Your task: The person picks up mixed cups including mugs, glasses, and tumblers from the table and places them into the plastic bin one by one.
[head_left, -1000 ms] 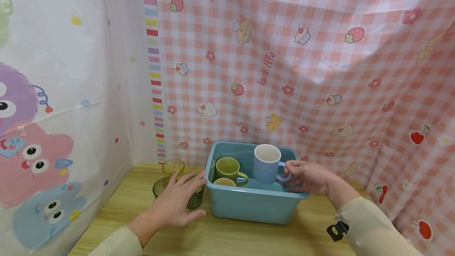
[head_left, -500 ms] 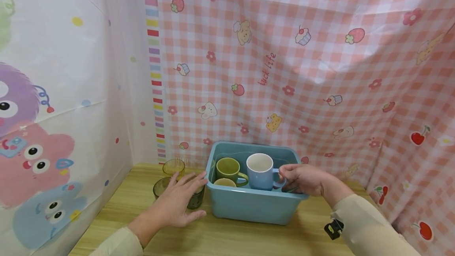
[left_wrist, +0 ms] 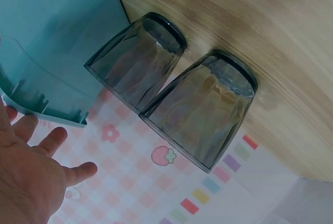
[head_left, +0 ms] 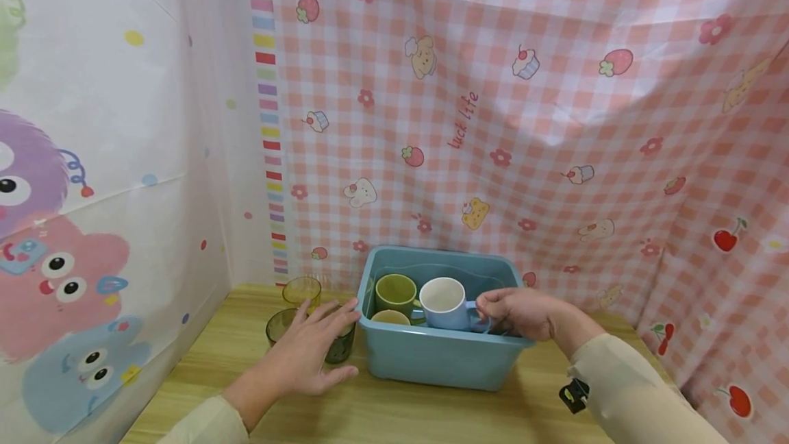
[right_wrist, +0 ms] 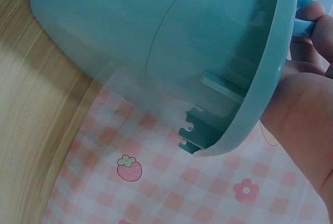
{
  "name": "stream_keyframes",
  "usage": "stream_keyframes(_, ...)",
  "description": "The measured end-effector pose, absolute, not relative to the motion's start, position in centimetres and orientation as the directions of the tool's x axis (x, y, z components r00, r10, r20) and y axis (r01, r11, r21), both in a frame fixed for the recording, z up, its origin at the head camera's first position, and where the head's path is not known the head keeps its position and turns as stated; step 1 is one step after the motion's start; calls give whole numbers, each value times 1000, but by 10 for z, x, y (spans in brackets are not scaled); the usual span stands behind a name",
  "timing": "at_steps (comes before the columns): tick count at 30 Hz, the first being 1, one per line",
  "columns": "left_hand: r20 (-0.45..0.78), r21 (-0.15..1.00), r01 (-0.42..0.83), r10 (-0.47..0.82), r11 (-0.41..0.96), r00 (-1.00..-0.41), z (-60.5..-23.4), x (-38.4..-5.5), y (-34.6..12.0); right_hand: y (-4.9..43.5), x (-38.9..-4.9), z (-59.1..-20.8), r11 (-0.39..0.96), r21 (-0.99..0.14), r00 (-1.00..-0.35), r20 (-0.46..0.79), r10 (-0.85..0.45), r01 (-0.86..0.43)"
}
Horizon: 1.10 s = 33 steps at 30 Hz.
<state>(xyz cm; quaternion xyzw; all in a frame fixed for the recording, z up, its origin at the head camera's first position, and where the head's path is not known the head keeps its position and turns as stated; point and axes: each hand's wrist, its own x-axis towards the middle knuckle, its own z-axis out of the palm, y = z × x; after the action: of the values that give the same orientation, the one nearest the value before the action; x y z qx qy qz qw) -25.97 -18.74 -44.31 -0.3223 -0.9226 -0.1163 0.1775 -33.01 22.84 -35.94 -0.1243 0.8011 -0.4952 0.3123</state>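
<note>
My right hand pinches the handle of a light blue mug with a white inside, low within the blue plastic basin. Left of that mug, also in the basin, stand a green mug and a pale yellow cup, mostly hidden by the near wall. My left hand is spread with straight fingers, its fingertips by the basin's left rim. Behind it are dark glass tumblers, partly covered in the head view; the left wrist view shows one tumbler beside the basin and another tumbler next to it.
A yellow glass stands behind the dark tumblers. The wooden table meets a pink checked curtain at the back and a white printed curtain on the left.
My right hand has moved the blue mug down and to the left inside the basin, toward the green mug, now overlapping its handle. My left hand has stayed in place.
</note>
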Motion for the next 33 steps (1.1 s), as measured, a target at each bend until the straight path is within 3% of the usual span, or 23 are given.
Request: stream_keyframes(33, 398, 105, 633, 551, 767, -733, -444, -260, -188, 215, -338, -373, 600, -784, -793, -464, -394, 161)
